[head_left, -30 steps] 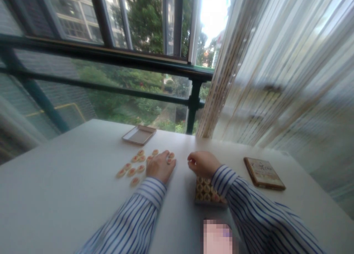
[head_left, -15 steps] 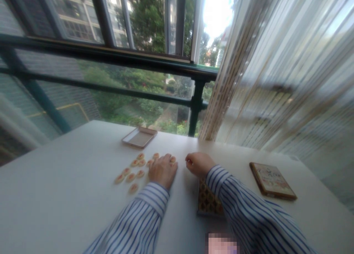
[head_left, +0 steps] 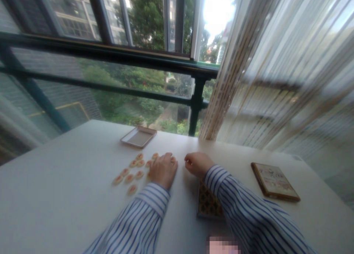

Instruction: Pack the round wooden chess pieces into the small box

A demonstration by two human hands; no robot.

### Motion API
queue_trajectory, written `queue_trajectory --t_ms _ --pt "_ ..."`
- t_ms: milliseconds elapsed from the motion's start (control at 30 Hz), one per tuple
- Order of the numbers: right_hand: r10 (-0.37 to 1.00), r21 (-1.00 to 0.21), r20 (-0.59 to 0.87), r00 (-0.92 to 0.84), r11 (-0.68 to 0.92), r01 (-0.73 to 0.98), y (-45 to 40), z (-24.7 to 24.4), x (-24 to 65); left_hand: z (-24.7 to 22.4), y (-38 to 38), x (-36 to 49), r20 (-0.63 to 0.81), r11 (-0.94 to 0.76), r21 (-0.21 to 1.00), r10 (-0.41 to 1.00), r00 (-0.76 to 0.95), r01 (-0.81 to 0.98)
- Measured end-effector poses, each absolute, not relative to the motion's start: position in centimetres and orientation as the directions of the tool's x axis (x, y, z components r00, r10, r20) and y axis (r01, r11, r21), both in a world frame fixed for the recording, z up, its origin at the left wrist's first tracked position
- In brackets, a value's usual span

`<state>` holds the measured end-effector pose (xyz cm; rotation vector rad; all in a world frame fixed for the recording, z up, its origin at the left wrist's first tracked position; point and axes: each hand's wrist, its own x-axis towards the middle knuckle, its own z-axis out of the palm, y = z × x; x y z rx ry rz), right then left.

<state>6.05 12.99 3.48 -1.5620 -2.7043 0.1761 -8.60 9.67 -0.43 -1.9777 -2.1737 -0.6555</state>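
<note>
Several round wooden pieces (head_left: 129, 178) with reddish markings lie loose on the white table, left of my left hand (head_left: 163, 169). That hand rests palm down over some of them, its fingers bent; one piece (head_left: 173, 159) shows at its fingertips. My right hand (head_left: 198, 164) is curled just to the right, above the far end of a box of round pieces (head_left: 207, 200). Its fingers are closed, and whatever is between them, if anything, is hidden. My right forearm covers part of the box.
A shallow open tray or lid (head_left: 139, 137) lies at the table's far edge. On the right is a brown-edged case (head_left: 275, 181) with a printed cover. A green railing (head_left: 196, 99) and a string curtain (head_left: 218, 99) stand beyond the white table (head_left: 69, 173).
My left hand has shifted very slightly over the pieces, covering more of the one at its fingertips. The right hand looks nearly still. The view has moved a little.
</note>
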Motion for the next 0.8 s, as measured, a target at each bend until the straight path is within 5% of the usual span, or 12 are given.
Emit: queue_trajectory --t_ms 800 --pt "0.880 -0.136 -0.024 -0.474 0.467 0.874 12.2 4.6 7.8 0.0 9.7 -8.7 0.608 -0.173 0.228 0.794 -0.001 0.958"
